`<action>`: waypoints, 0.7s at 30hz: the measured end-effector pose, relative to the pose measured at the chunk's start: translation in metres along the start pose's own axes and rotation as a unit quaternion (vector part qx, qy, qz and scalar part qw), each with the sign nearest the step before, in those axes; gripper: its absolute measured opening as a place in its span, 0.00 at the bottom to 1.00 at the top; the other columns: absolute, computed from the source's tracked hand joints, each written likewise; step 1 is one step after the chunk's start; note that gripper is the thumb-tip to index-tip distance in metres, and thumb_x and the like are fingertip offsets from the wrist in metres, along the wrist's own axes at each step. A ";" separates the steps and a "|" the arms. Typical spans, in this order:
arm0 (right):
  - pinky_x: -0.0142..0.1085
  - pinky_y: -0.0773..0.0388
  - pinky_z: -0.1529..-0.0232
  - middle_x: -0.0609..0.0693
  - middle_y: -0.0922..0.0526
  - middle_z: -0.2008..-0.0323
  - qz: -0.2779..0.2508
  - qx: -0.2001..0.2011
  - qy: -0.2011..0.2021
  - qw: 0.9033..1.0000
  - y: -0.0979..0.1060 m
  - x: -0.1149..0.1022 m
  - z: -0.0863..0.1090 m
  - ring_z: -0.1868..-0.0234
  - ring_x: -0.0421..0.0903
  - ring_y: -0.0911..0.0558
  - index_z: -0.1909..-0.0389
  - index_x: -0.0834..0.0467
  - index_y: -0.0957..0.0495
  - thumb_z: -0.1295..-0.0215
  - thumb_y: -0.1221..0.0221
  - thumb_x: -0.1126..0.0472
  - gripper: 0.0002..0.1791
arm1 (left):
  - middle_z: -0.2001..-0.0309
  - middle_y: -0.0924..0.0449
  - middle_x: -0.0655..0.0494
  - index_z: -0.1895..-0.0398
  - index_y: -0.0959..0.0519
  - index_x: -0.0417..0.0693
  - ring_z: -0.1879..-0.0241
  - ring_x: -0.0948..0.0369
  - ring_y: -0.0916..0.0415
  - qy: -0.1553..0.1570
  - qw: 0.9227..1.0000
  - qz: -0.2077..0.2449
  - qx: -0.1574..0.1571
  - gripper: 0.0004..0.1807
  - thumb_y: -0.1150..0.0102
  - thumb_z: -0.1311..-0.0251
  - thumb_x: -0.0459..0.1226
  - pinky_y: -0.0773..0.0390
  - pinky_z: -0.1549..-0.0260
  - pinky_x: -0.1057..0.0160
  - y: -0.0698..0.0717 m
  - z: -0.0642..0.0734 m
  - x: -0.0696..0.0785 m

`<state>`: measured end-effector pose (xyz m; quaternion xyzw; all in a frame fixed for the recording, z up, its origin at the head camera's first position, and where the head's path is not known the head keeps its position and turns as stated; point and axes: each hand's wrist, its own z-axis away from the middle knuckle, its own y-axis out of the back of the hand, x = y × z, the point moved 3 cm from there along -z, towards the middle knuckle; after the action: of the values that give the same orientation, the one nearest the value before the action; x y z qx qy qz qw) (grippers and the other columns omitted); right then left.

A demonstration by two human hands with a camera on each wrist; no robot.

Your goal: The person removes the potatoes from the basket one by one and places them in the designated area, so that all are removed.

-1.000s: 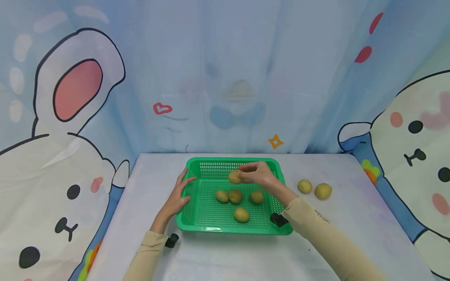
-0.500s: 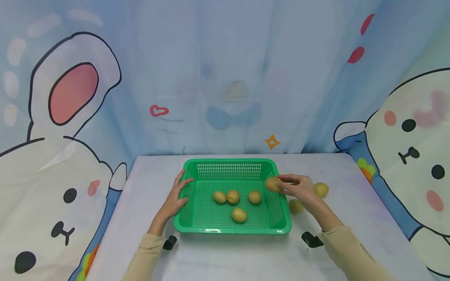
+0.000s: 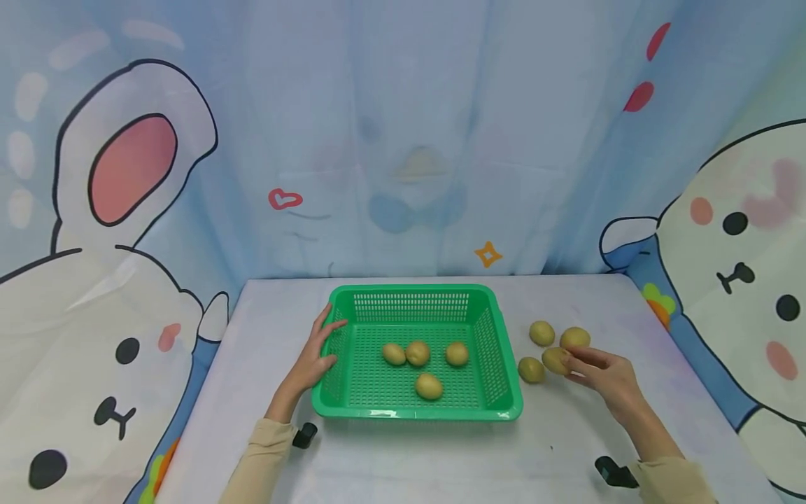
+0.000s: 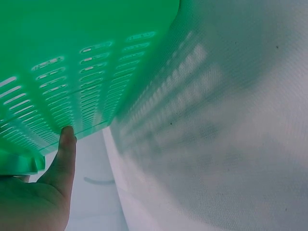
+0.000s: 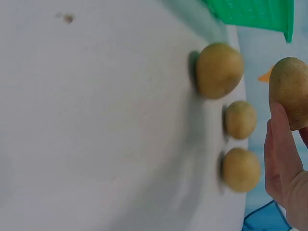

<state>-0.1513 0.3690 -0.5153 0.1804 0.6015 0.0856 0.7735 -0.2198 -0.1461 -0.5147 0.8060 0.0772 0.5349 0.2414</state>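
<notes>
A green plastic basket [image 3: 415, 413] stands on the white-covered table, with several potatoes on its floor, among them one near the front [image 3: 429, 386]. My left hand [image 3: 310, 358] holds the basket's left rim, fingers on both sides of it; in the left wrist view a finger [image 4: 65, 154] lies along the slotted outer wall. Right of the basket, my right hand [image 3: 606, 381] pinches a potato [image 3: 555, 360] between thumb and fingertips. Three more potatoes lie close by: one near the basket wall [image 3: 531, 369], one behind [image 3: 541, 333], one farther right [image 3: 575, 338].
Behind the table hangs a light blue curtain [image 3: 415, 140] printed with cartoon animals. White cloth [image 3: 403, 462] covers the table in front of the basket. Black wrist cameras sit below the left hand [image 3: 305, 435] and the right hand [image 3: 616, 473].
My right hand has carried a potato from above the basket, over its right rim, to beside the potatoes on the table. One more potato now shows there. The left hand stays on the rim.
</notes>
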 end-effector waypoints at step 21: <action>0.32 0.19 0.57 0.71 0.29 0.40 0.029 0.008 -0.059 0.998 0.010 0.061 -0.004 0.64 0.28 0.22 0.34 0.75 0.36 0.34 0.38 0.52 0.38 | 0.26 0.61 0.26 0.37 0.32 0.24 0.27 0.32 0.64 0.008 1.000 0.016 -0.019 0.38 0.55 0.62 0.19 0.50 0.39 0.28 0.009 0.001 0.035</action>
<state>-0.1388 0.3998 -0.5673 0.2088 0.5498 0.0926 0.8035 -0.2054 -0.1414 -0.4819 0.7978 0.0563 0.5468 0.2478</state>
